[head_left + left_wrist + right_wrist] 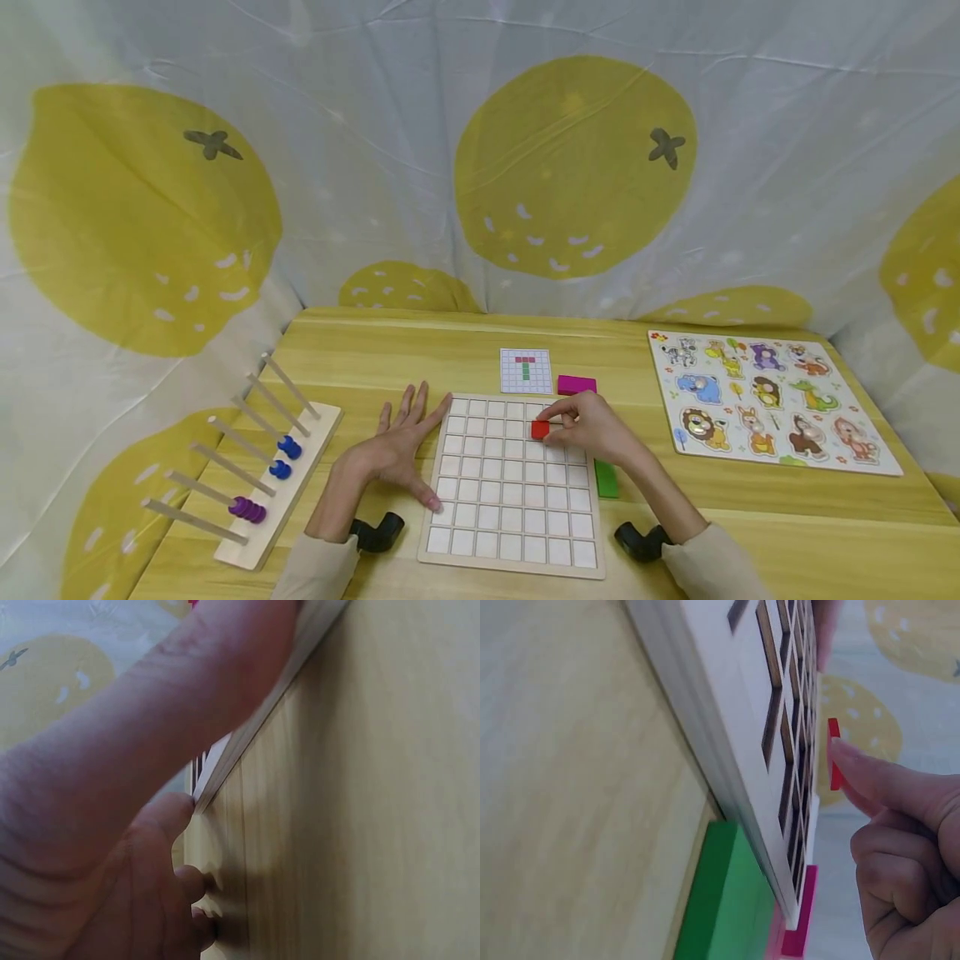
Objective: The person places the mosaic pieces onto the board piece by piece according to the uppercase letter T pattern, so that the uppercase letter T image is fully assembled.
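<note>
A square wooden grid board [512, 568] lies on the table, its pale cells bare in the head view. My right hand [592, 427] pinches a small red square tile [540, 430] over the board's upper right part; in the right wrist view the tile [834, 754] is held between thumb and index finger, above the board [705, 712]. My left hand [393, 450] is spread along the board's left edge, thumb on the lower left edge and index finger at the top left corner. The left wrist view shows the left hand [150, 877] against the board's side.
A pattern card [526, 385] lies behind the board, with a magenta block [577, 385] beside it. Right of the board is a green block [606, 479]. A peg rack with beads [300, 467] stands left; an animal puzzle [750, 454] lies right. Black objects [378, 533] flank the board's front.
</note>
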The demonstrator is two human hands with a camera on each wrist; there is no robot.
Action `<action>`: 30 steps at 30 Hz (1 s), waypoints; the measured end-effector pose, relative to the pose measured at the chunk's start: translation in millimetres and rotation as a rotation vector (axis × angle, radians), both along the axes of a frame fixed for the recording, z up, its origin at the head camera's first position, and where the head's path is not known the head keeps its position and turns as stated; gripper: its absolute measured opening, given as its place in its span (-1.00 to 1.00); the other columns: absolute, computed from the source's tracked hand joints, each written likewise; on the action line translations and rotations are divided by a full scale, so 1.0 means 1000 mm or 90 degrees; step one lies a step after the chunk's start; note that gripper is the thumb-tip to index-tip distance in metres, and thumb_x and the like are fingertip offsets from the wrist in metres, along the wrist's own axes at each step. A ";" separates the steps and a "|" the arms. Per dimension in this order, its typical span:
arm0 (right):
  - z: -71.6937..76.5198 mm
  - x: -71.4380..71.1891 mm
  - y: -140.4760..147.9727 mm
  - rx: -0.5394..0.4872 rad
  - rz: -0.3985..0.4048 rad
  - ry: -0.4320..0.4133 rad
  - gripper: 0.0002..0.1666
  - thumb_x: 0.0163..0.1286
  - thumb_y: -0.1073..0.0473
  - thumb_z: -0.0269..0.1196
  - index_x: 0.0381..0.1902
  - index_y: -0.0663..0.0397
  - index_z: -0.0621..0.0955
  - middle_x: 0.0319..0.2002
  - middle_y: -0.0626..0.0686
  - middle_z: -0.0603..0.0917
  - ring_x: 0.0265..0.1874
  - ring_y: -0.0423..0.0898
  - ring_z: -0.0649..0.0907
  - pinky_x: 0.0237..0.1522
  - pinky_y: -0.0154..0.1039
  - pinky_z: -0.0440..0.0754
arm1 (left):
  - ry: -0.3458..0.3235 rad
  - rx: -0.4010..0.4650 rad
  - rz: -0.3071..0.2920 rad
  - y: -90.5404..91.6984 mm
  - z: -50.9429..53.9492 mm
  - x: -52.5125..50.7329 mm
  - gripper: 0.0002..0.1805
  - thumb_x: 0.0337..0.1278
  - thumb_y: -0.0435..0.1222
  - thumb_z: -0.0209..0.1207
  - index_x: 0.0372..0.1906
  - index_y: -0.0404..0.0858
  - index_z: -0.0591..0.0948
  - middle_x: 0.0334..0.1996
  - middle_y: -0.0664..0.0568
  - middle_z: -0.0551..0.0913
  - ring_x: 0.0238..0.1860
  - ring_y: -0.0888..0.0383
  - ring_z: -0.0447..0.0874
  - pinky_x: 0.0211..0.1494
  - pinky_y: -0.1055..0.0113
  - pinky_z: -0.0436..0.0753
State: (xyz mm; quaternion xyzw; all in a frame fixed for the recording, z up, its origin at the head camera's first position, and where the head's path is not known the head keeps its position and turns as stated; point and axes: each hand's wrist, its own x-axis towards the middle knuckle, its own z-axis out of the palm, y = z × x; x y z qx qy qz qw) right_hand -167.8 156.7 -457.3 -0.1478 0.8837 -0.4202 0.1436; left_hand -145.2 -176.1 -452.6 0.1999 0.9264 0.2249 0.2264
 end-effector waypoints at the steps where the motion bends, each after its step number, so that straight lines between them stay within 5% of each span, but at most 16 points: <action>1: -0.001 -0.001 -0.002 0.000 0.000 -0.001 -0.73 0.17 0.27 0.55 -0.13 0.06 0.83 -0.60 -0.08 0.33 -0.48 -0.15 0.34 -0.46 -0.38 0.23 | -0.001 -0.001 0.000 0.000 0.000 0.000 0.67 -0.54 0.10 0.71 0.70 -0.11 -0.18 0.63 -0.38 -0.52 0.65 -0.34 -0.61 0.60 -0.42 -0.44; 12: -0.003 -0.002 -0.009 0.007 -0.042 -0.020 -0.73 0.10 0.31 0.58 -0.20 0.05 0.84 -0.66 -0.09 0.27 -0.54 -0.16 0.26 -0.49 -0.37 0.20 | -0.008 -0.004 -0.001 0.002 -0.001 -0.002 0.68 -0.54 0.11 0.70 0.70 -0.10 -0.19 0.63 -0.36 -0.52 0.65 -0.32 -0.63 0.60 -0.41 -0.44; 30: -0.003 -0.002 -0.007 -0.017 -0.027 -0.021 -0.73 0.10 0.32 0.58 -0.19 0.08 0.83 -0.68 -0.09 0.24 -0.58 -0.17 0.23 -0.49 -0.37 0.21 | -0.010 -0.002 0.001 0.000 0.000 -0.001 0.68 -0.54 0.09 0.71 0.70 -0.10 -0.19 0.63 -0.36 -0.52 0.65 -0.32 -0.63 0.61 -0.40 -0.45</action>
